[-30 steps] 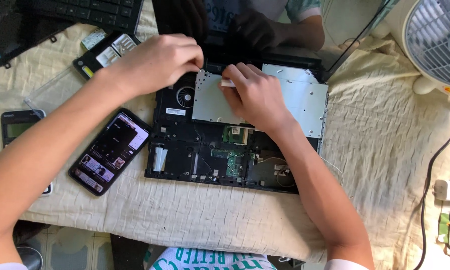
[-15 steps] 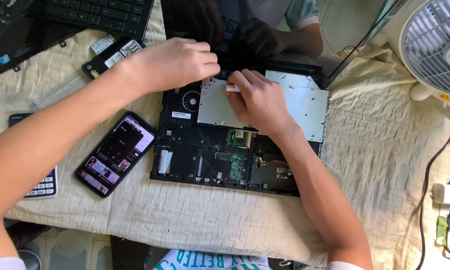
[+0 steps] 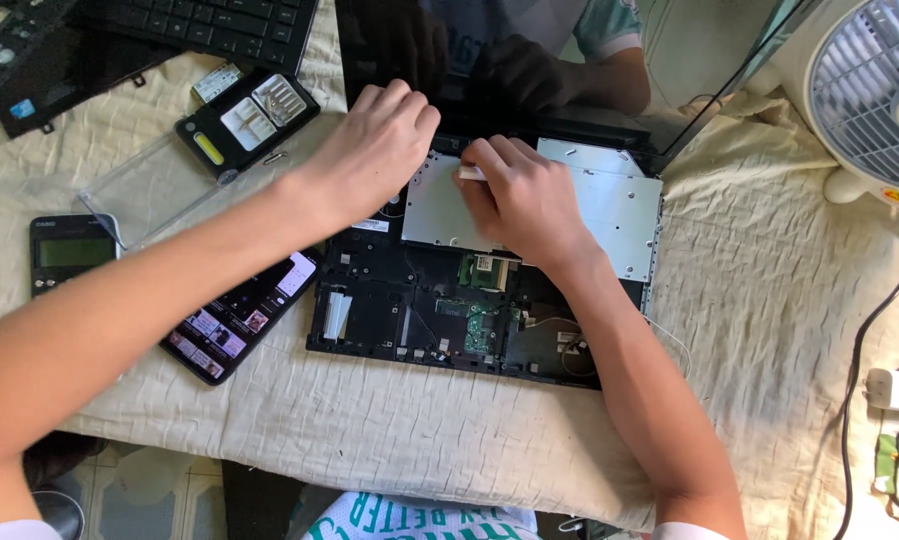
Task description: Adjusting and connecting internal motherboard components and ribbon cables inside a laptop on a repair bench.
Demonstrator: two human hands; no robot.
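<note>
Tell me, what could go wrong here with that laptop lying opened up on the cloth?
The right hand holds a thin white tool against the silver metal plate; a slip could scrape the exposed green circuit board just below. The loose thin wires near the right wrist might snag. The smartphone lies under the left forearm near the cloth's front edge and could get nudged off.

Only one view is given: head cam, aimed steeply down from above at close range. The laptop (image 3: 484, 270) is centred; the fan (image 3: 869, 95) is cut off at top right.
</note>
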